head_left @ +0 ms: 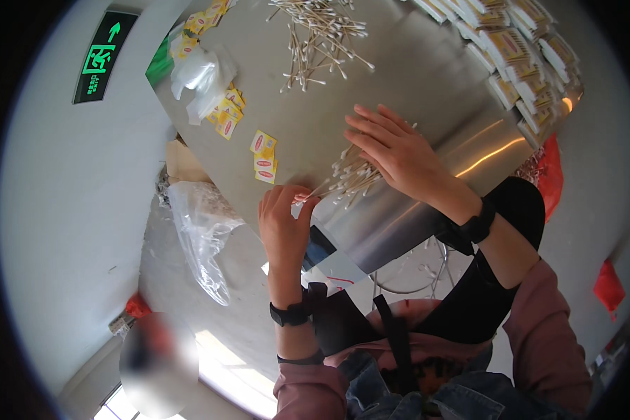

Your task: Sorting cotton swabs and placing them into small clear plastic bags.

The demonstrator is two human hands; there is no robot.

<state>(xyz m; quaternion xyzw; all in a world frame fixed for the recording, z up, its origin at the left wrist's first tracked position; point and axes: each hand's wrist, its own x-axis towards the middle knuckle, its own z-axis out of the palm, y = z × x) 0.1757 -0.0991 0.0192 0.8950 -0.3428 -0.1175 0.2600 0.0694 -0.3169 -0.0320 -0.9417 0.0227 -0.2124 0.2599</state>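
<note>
A loose bundle of cotton swabs (351, 175) lies near the front edge of the metal table, between my hands. At its left end, the curled fingers and thumb of my left hand (285, 213) pinch a cotton swab that slants toward the bundle. Over the bundle's right side rests my right hand (404, 155), fingers stretched out; it hides part of the swabs, and whether it presses on them is unclear. Just beyond my left hand lie small yellow-and-white paper cards (264, 157), slightly overlapped.
A larger heap of cotton swabs (322, 35) spreads across the far middle of the table (399, 70). Stacked packs of swabs (511, 56) crowd the far right. Clear plastic bags (201, 80) and more yellow cards (227, 112) lie at the far left. A plastic bag (206, 231) hangs beside the table.
</note>
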